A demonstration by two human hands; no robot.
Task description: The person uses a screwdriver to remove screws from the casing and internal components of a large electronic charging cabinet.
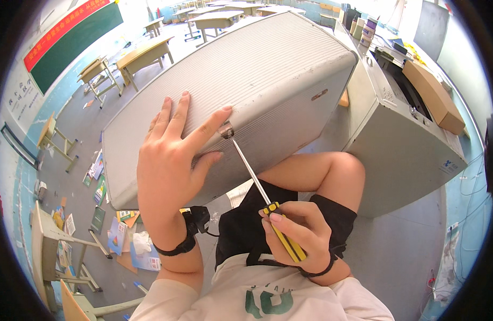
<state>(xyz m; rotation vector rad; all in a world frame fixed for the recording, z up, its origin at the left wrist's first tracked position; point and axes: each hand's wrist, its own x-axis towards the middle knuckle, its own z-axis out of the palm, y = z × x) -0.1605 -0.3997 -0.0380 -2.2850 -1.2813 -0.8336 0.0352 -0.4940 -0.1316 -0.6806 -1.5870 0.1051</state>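
Observation:
A large silver case (278,59) with a ribbed surface and rounded edges lies tilted in front of me. My left hand (169,147) rests flat on it, fingers spread, the index fingertip just above a small metal latch (225,130) at the case's edge. In my right hand (311,230) is a screwdriver (252,174), gripped by its yellow and black handle. The long shaft points up and away, its tip touching or very close to the latch. Farther right along the same side sits a second small metal fitting (319,94).
To the right stands a grey metal cabinet (402,150) with a long cardboard box (434,96) on top. Books and papers (118,235) litter the floor at left, near a tipped desk (46,251). More desks (145,56) stand farther back, before a green board (78,45).

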